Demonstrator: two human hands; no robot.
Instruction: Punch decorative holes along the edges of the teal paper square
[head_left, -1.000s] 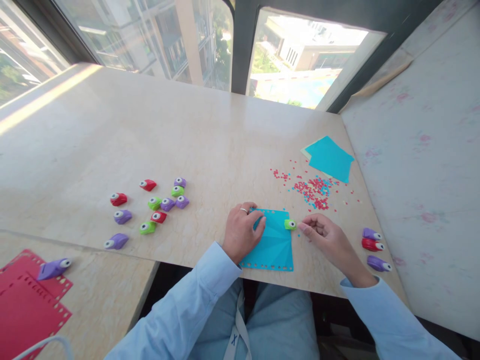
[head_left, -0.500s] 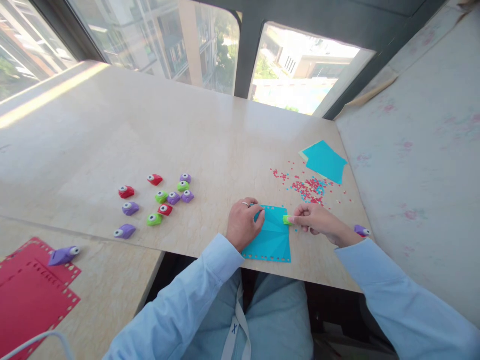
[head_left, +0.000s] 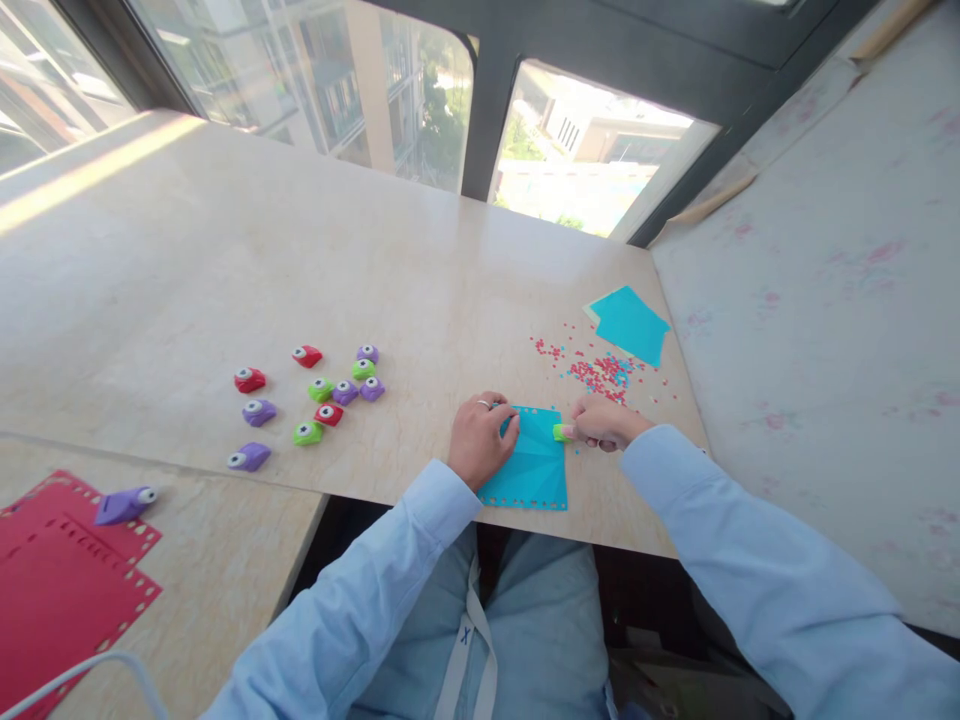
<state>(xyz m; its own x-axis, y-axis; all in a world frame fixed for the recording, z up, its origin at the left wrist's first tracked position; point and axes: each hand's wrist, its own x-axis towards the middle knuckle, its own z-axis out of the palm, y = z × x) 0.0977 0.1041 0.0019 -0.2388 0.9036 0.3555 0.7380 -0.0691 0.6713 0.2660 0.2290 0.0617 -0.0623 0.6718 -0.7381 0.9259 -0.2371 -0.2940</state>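
Observation:
A sheet of blue paper (head_left: 534,465) with creases and rows of punched holes along its top and bottom edges lies at the table's front. My left hand (head_left: 482,438), a ring on one finger, grips the sheet at its left side with curled fingers. At the right edge of the paper is a small green craft punch (head_left: 560,432). My right hand (head_left: 604,424) is closed on this punch, thumb pressed on it; the rest of the fingers are folded under. The part of the sheet beneath my left hand is hidden.
Red and blue paper bits (head_left: 600,375) are scattered beyond my right hand, near more blue paper (head_left: 632,326). Several craft punches (head_left: 328,414) stand to the left. Red punched sheets (head_left: 67,590) carry a purple punch (head_left: 126,505). A papered wall (head_left: 810,300) bounds the right.
My right hand has turned, with its thumb now pressing on the green punch at the paper's right edge. The view has shifted slightly; my left hand keeps its place on the sheet.

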